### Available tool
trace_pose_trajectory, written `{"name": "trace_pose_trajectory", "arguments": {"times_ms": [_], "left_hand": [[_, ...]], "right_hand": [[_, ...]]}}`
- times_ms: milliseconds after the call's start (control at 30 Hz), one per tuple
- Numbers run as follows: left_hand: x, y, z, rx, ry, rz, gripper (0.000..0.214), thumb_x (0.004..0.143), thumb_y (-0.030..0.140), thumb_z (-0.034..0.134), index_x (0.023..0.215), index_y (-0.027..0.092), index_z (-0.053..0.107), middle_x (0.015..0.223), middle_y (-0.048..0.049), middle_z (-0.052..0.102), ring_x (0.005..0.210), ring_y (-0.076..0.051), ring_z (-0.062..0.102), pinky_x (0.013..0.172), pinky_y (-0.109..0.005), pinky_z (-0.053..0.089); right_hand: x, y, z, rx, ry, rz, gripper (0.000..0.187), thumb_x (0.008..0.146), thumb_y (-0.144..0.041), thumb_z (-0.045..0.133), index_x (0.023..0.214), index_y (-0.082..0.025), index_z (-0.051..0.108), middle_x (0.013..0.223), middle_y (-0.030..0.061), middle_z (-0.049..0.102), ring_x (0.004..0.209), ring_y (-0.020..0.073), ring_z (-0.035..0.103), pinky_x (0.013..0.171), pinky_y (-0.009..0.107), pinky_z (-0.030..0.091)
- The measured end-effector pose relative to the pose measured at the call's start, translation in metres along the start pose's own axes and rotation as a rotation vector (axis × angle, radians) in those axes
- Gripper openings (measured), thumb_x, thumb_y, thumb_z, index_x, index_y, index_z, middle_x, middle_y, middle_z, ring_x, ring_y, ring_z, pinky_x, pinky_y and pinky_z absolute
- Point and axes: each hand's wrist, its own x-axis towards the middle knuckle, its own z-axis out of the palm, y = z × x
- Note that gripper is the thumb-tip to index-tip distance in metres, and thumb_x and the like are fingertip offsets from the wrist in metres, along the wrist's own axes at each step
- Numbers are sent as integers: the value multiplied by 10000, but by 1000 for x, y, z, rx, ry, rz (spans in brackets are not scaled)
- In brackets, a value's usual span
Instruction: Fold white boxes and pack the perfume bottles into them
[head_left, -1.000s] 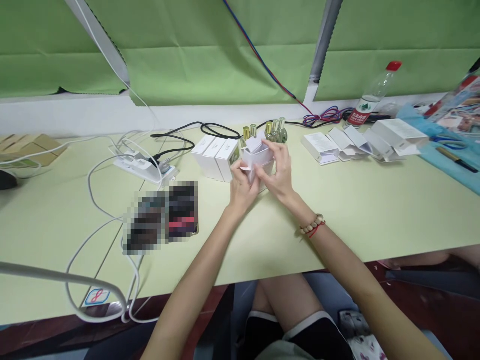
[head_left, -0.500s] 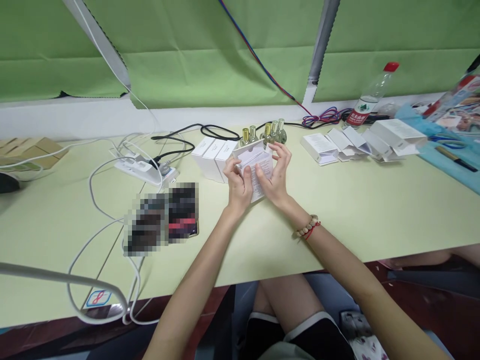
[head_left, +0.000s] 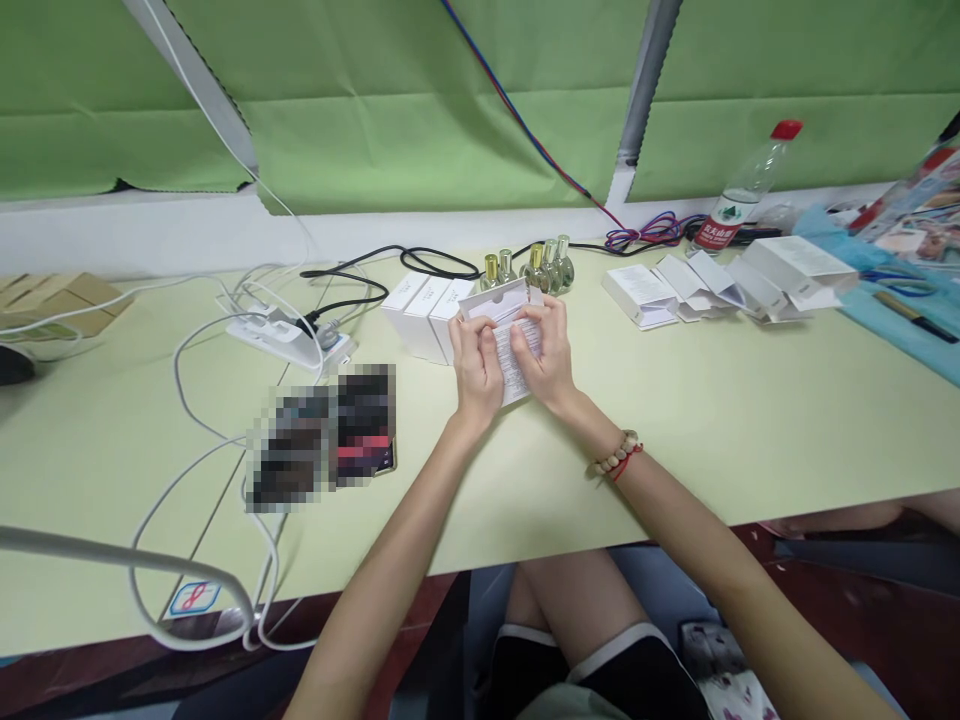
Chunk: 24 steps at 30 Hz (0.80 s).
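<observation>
Between my two hands is a small white carton [head_left: 514, 376] with fine print on its face and its top flap standing up. My left hand [head_left: 478, 372] grips its left side, the thumb on the printed face. On the right side, my right hand [head_left: 548, 358] closes round the same carton, fingers curled at the top edge. Just behind stand several small glass bottles [head_left: 537, 272] with gold and silver-green caps. White closed boxes [head_left: 420, 318] stand side by side, close to my left hand. What lies inside the carton is mostly hidden by my fingers.
Several opened white cartons [head_left: 697, 285] lie at the right, before a water bottle [head_left: 724, 222] with a red cap. A power strip [head_left: 289, 338] and loose white cables are on the left. A pixelated phone [head_left: 386, 460] lies left of my forearm. A blue sheet [head_left: 900, 330] covers the right end.
The fingers of both hands have curled in further over the carton's top, and my right hand has shifted slightly down. The carton stays in nearly the same place.
</observation>
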Motion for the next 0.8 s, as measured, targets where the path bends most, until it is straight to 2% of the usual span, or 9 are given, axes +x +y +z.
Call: {"name": "trace_pose_trajectory", "arguments": {"times_ms": [133,333,400,500,567,633,733,800], "left_hand": [[2,-3,-2,-45,-50,-156,272,963,424,272,1017,215,438,988,-64,509,947,-172,509,842,-311,396],[3,-2,-3,2,-179,-185,316,962,394,267,792,196,444,781,-39,476,783,-181,494,739,-319,392],[2,2,-3,-32,-210,-207,226,952,339,310,845,199,451,817,-38,494,781,-179,495,724,-307,382],[-2,6,-1,-109,-255,-290,99,912,254,370,910,211,460,824,-21,506,706,-160,481,657,-277,359],[-4,6,1,-185,-292,-394,76,877,218,392,897,217,466,758,-2,482,626,-147,447,599,-261,335],[-6,3,4,-288,-322,-562,100,842,191,400,908,227,465,673,19,436,561,-141,415,552,-249,309],[-7,-5,8,-385,-284,-827,179,805,173,405,961,239,465,636,30,408,538,-146,416,527,-244,299],[-8,-12,10,-407,-209,-909,166,797,172,409,934,220,487,721,8,455,600,-151,453,548,-249,322]], "right_hand": [[-1,-2,0,-47,-17,-34,246,890,-436,444,979,-218,516,1084,84,428,1080,215,483,808,336,499],[4,-1,-6,-5,32,-51,245,869,-395,458,741,-187,466,1007,87,436,960,209,522,691,297,499],[9,3,-10,51,48,-34,230,876,-393,431,782,-188,472,1012,85,438,899,191,533,595,262,485],[17,14,-17,119,130,18,211,882,-393,400,963,-207,460,1029,68,437,765,146,549,514,232,454],[20,27,-20,95,186,91,215,883,-388,388,1000,-214,436,1028,61,443,715,130,549,523,236,451],[21,41,-22,22,185,185,199,878,-373,383,971,-207,442,1014,62,463,724,135,550,588,258,465],[16,61,-21,-26,94,336,178,853,-344,395,919,-194,464,986,64,503,745,149,550,708,305,467],[12,67,-17,16,-4,435,196,850,-360,397,903,-192,482,959,55,527,726,151,550,687,303,465]]}}
